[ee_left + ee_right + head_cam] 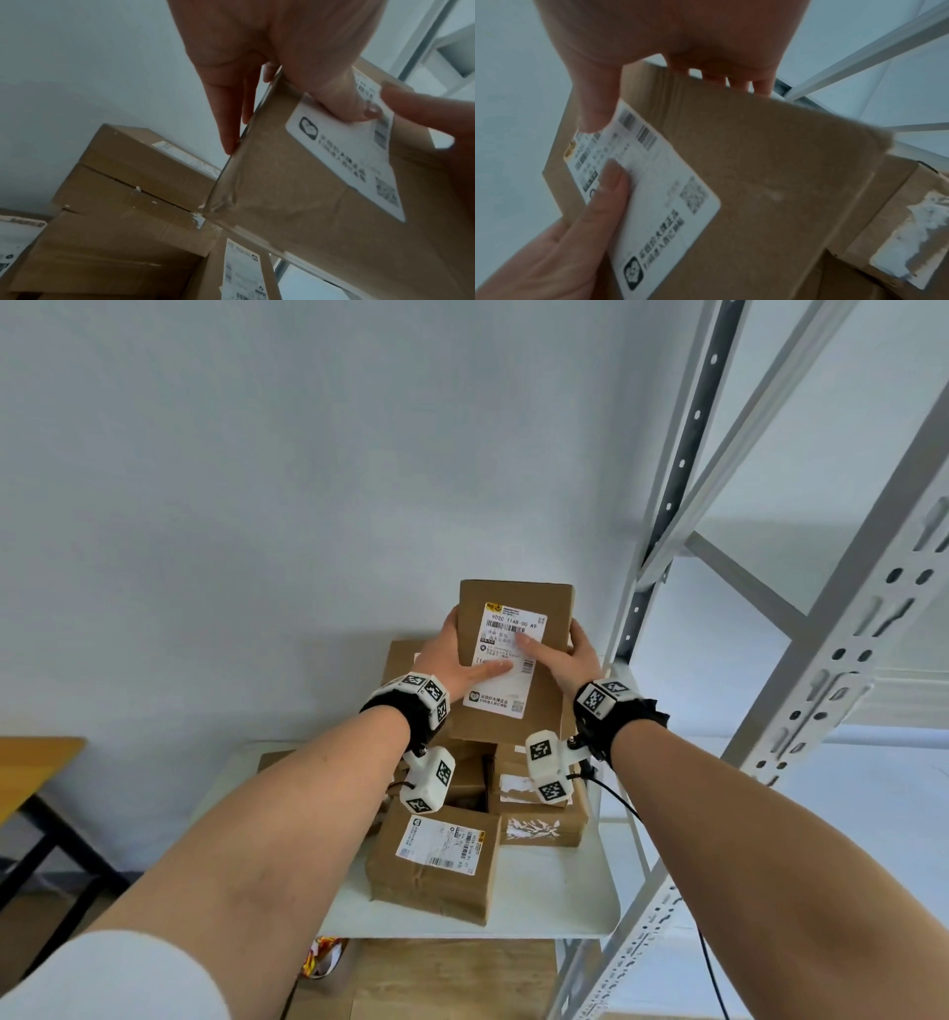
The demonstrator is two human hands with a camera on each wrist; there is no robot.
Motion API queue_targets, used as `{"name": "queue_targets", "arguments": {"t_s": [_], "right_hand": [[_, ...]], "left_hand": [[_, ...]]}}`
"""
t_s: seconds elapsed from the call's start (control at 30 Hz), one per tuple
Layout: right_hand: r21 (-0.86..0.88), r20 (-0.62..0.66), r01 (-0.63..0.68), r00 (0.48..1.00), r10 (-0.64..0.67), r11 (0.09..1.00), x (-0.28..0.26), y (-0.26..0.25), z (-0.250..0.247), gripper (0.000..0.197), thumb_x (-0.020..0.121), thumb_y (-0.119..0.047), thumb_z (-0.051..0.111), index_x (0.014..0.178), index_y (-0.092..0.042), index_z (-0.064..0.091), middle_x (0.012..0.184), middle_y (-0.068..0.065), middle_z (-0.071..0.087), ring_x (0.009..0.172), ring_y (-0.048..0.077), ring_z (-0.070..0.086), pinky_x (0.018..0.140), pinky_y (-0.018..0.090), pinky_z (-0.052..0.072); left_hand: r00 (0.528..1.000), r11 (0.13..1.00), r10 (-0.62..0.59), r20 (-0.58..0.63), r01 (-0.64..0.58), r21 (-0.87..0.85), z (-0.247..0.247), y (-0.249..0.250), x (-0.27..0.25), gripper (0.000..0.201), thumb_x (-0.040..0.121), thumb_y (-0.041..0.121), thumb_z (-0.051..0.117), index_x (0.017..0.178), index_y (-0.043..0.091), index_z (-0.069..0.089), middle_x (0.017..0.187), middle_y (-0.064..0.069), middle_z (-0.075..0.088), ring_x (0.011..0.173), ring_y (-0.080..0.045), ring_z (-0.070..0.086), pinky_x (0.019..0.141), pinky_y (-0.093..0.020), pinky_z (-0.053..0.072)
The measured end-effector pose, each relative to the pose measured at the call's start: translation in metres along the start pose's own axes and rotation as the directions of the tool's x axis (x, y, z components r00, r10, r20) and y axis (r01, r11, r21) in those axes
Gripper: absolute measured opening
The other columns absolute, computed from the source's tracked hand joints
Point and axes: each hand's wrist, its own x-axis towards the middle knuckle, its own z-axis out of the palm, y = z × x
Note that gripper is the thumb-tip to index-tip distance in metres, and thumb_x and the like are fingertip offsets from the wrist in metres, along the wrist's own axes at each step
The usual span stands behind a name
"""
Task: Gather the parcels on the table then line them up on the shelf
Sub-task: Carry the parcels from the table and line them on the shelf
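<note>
A brown cardboard parcel (534,608) with a white shipping label is lifted above the pile, label facing me. My left hand (454,660) grips its left edge, thumb on the label, fingers behind. My right hand (570,654) grips its right edge the same way, thumb lying across the label. The left wrist view shows the parcel (321,192) with the left thumb on its label; the right wrist view shows the parcel (757,172) with both thumbs on the label. Several more brown parcels (436,860) are piled below on a small white table (554,901).
A grey metal shelf rack (842,634) stands at the right, its white shelf board (873,793) level with the table. A wooden desk (36,762) is at the left. A box with a torn label (539,819) lies beneath my right wrist. Pale wall behind.
</note>
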Motion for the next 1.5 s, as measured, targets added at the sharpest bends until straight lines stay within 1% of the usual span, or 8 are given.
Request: {"name": "queue_targets", "arguments": {"t_s": [0.17,0.3,0.6,0.8,1.17,1.33,1.43,1.5], "right_hand": [[-0.019,-0.118,-0.023,0.993,0.021,1.000,0.007,0.013,0.000,0.103,0.061,-0.055,0.088,0.147,-0.027,0.038,0.122,0.001,0.067,0.101,0.021,0.069,0.089,0.044,0.058],[-0.055,-0.197,-0.053,0.979,0.041,0.997,0.019,0.028,-0.004,0.126,0.039,-0.077,0.084,0.148,-0.033,0.038,0.126,-0.003,0.066,0.106,0.021,0.067,0.092,0.046,0.056],[-0.027,-0.273,-0.106,0.957,0.094,0.994,0.035,0.047,-0.001,0.091,0.065,-0.062,0.082,0.141,-0.028,0.049,0.108,-0.009,0.068,0.095,0.017,0.068,0.089,0.041,0.057],[-0.025,-0.332,-0.116,0.938,0.101,0.993,0.038,0.057,0.012,0.089,0.058,-0.074,0.077,0.135,-0.039,0.050,0.108,-0.012,0.069,0.092,0.016,0.071,0.085,0.044,0.059],[0.019,-0.444,-0.133,0.887,0.127,0.991,0.036,0.068,0.007,0.094,0.058,-0.076,0.075,0.138,-0.035,0.048,0.116,-0.011,0.067,0.097,0.015,0.068,0.088,0.040,0.058],[-0.041,-0.481,-0.164,0.868,0.125,0.986,0.031,0.072,0.006,0.082,0.060,-0.077,0.071,0.128,-0.034,0.052,0.107,-0.012,0.067,0.095,0.017,0.068,0.090,0.041,0.057],[-0.050,-0.479,-0.206,0.864,0.158,0.977,0.026,0.080,0.005,0.079,0.062,-0.076,0.071,0.127,-0.034,0.054,0.110,-0.011,0.068,0.099,0.020,0.067,0.093,0.043,0.055],[-0.043,-0.464,-0.240,0.864,0.193,0.970,0.023,0.084,0.004,0.087,0.057,-0.079,0.070,0.129,-0.033,0.054,0.113,-0.010,0.068,0.101,0.022,0.067,0.094,0.044,0.054]], "left_hand": [[0.996,0.998,-0.053,0.069,0.051,0.025,0.010,-0.009,0.002,0.073,0.094,0.057,0.055,0.154,0.027,0.028,0.141,0.000,0.058,0.109,-0.017,0.065,0.088,-0.030,0.054],[0.982,0.972,-0.146,-0.123,0.165,0.166,0.003,-0.033,0.014,0.069,0.099,0.060,0.040,0.155,0.021,0.027,0.154,-0.007,0.043,0.137,-0.029,0.046,0.111,-0.043,0.039],[0.751,0.757,-0.636,-0.175,0.652,0.046,-0.013,-0.095,0.043,0.095,0.086,0.065,0.059,0.156,0.016,0.017,0.153,-0.018,0.034,0.136,-0.042,0.039,0.109,-0.056,0.037],[0.764,0.766,-0.643,-0.057,0.643,-0.015,-0.001,-0.107,0.049,0.081,0.098,0.052,0.052,0.157,0.010,0.015,0.152,-0.019,0.041,0.132,-0.039,0.047,0.104,-0.043,0.039],[0.708,0.704,-0.704,-0.059,0.686,-0.183,0.010,-0.120,0.053,0.052,0.097,0.049,0.038,0.124,0.011,0.060,0.120,-0.016,0.064,0.099,-0.037,0.065,0.090,-0.040,0.052],[0.570,0.421,-0.794,0.212,0.766,-0.486,0.034,-0.127,0.050,0.092,0.067,0.080,0.062,0.130,0.015,0.048,0.126,-0.013,0.058,0.109,-0.042,0.060,0.082,-0.060,0.056],[0.511,0.399,-0.821,0.256,0.833,-0.383,0.055,-0.152,0.056,0.152,0.022,0.106,0.050,0.151,0.029,0.031,0.148,-0.014,0.045,0.123,-0.044,0.050,0.101,-0.064,0.038],[0.512,0.382,-0.799,0.317,0.838,-0.390,0.052,-0.135,0.041,0.149,0.031,0.106,0.048,0.154,0.025,0.026,0.151,-0.017,0.041,0.125,-0.046,0.050,0.100,-0.058,0.039]]}}
